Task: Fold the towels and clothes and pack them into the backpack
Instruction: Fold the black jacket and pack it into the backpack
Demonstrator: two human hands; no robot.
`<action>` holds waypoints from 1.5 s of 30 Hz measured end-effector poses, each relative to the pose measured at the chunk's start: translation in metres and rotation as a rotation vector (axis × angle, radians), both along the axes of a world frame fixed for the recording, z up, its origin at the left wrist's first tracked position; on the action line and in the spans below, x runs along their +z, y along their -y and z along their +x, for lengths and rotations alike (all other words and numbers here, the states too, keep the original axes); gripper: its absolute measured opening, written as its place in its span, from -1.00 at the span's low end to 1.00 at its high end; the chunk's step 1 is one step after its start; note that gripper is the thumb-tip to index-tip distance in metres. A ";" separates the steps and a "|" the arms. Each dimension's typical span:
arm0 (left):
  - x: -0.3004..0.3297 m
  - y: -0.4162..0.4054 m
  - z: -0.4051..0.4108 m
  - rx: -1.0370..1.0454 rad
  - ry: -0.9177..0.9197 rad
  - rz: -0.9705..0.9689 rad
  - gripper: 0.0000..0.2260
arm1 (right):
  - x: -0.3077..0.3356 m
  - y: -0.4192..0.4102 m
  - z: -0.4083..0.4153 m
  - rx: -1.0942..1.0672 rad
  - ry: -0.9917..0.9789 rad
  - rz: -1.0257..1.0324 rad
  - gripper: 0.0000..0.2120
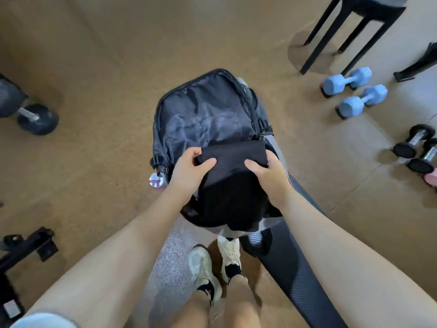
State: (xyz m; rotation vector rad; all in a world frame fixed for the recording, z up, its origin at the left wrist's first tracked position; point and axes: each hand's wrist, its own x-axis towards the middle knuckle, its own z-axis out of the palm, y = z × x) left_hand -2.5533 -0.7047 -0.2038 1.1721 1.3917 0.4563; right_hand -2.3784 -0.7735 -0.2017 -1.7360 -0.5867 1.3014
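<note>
Over the open dark backpack (208, 114) on the tan floor, a plain black folded garment (233, 159), smooth and flat, is gripped at 9 o'clock by the left hand (191, 171) and at 3 o'clock by the right hand (269, 176).

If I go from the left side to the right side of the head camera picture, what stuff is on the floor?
Black dumbbell → backpack → blue dumbbells → chrome dumbbells with black ends.
</note>
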 end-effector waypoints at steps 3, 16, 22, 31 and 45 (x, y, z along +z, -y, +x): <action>-0.042 -0.012 -0.002 -0.128 -0.269 0.127 -0.56 | -0.043 -0.024 0.005 0.121 0.382 -0.145 -0.53; -0.098 0.024 0.020 -1.052 -0.876 0.503 -0.01 | -0.095 0.016 0.015 1.224 1.326 -0.072 0.14; -0.106 0.033 0.041 -0.942 -0.958 0.454 -0.04 | -0.100 0.006 0.029 1.276 1.196 -0.014 0.01; -0.081 0.054 0.039 -1.207 -0.772 0.741 -0.30 | -0.058 0.080 0.049 1.353 0.909 0.000 -0.59; -0.053 0.034 0.095 -1.171 -0.444 -0.040 -0.57 | -0.014 0.090 0.101 1.098 1.036 -0.069 -0.94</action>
